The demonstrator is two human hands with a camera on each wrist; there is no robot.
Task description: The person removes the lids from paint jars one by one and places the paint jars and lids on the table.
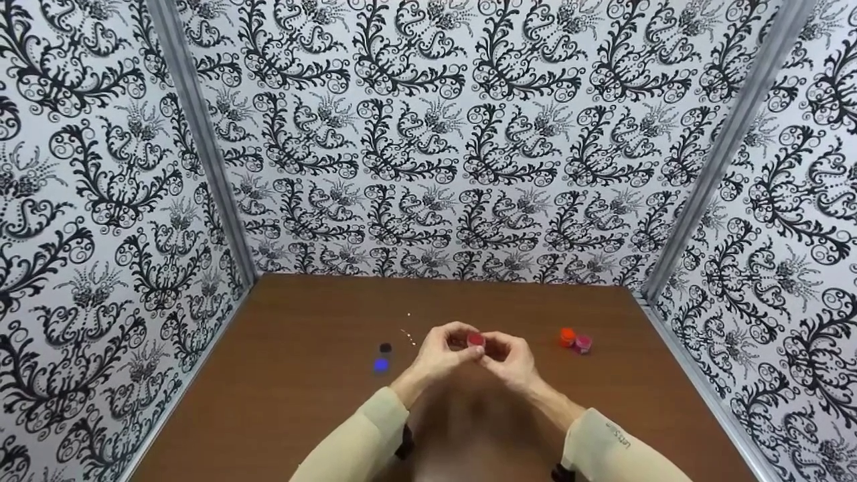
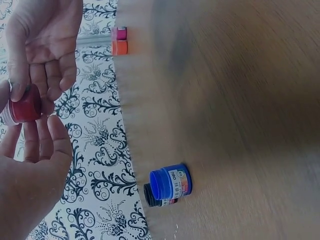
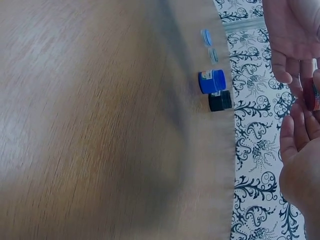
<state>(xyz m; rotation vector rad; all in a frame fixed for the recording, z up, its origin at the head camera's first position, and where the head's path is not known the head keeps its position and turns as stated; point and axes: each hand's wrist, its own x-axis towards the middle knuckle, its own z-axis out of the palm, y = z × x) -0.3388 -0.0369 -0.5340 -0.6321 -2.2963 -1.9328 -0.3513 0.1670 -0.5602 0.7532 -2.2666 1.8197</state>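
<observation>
A small red paint jar [image 1: 475, 339] is held up above the table between both hands. In the left wrist view the jar [image 2: 25, 105] lies tilted, with a pale see-through part [image 2: 8, 116] at its outer end. My right hand [image 1: 514, 361] pinches it from the right with thumb and fingers. From the left, my left hand [image 1: 438, 351] grips it too, fingers curled about it and thumb at its front. The right wrist view shows only part of the red jar [image 3: 311, 94], at the frame's edge, partly covered by fingers.
A blue paint jar [image 2: 172, 182] and a black one [image 3: 219, 101] stand close together left of the hands. Two small clear round lids [image 3: 206, 37] lie beside them. Right of the hands are an orange jar [image 1: 567, 337] and a pink jar [image 1: 584, 344]. Patterned walls [image 1: 428, 134] enclose the brown table [image 1: 301, 402].
</observation>
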